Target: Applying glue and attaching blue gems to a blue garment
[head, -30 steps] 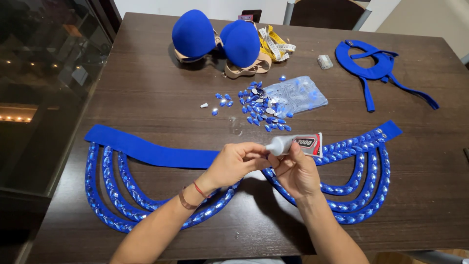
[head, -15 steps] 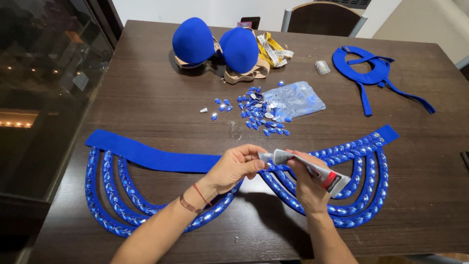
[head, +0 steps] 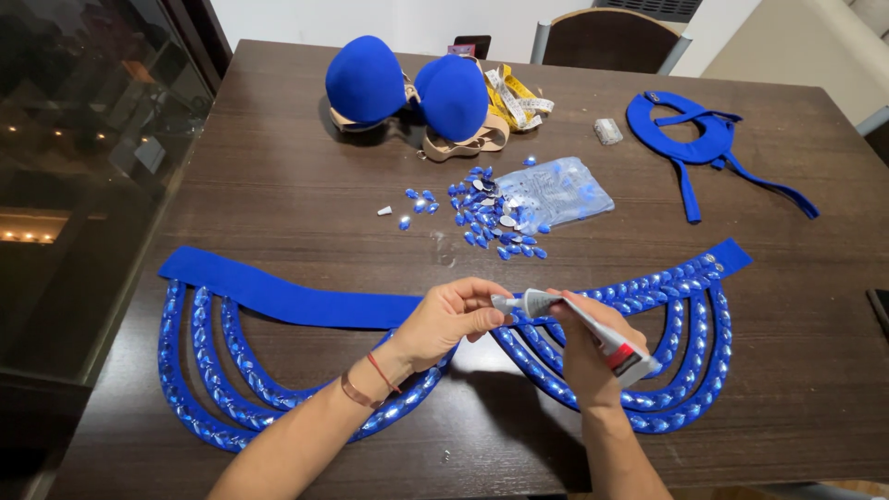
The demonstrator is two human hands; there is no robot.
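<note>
The fingers point(head: 482, 310) of the left hand point(head: 449, 319) are being pinched together at the nozzle end of a small glue tube point(head: 579, 324), possibly on its cap, though that part is too small to be told with certainty. The tube's body is being clasped by the right hand point(head: 593, 356), its fingers wrapped closed around it, with the tube slanting down to the right. Both hands are being held just above the middle of a blue beaded garment piece point(head: 278, 301), which is lying spread flat on the dark wooden desk point(head: 278, 176), its looped strands hanging to either side. Farther up, a scatter of loose blue gems point(head: 486, 222) is lying beside a clear plastic bag point(head: 556, 190). At the far edge, blue bra cups point(head: 407, 88) are resting next to a yellow measuring tape point(head: 519, 93), and a blue collar piece point(head: 694, 139) is lying at the upper right.
</note>
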